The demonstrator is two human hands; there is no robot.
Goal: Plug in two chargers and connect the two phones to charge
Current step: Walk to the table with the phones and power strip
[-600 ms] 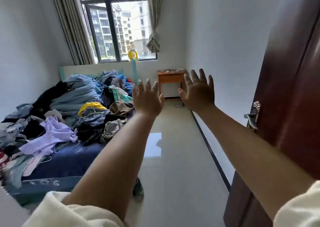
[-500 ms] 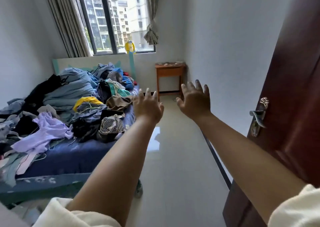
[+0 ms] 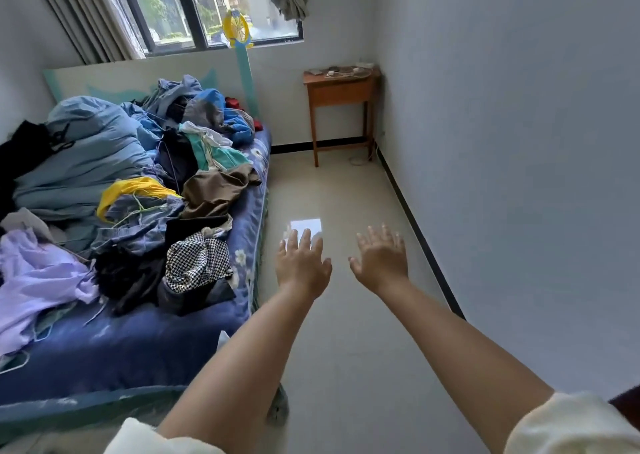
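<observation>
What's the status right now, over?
Left hand and right hand open, empty, held out over the floor. Small items and cables on the wooden side table by the far wall, untouched. Floor path clear.

No writing, label, brand, number or sign can be read anywhere here; the small items on the wooden tabletop (image 3: 341, 78) in the far corner are too distant to make out.

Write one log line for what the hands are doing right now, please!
left hand: open, empty | right hand: open, empty | wooden table: far corner, small items on top | step: not started
</observation>
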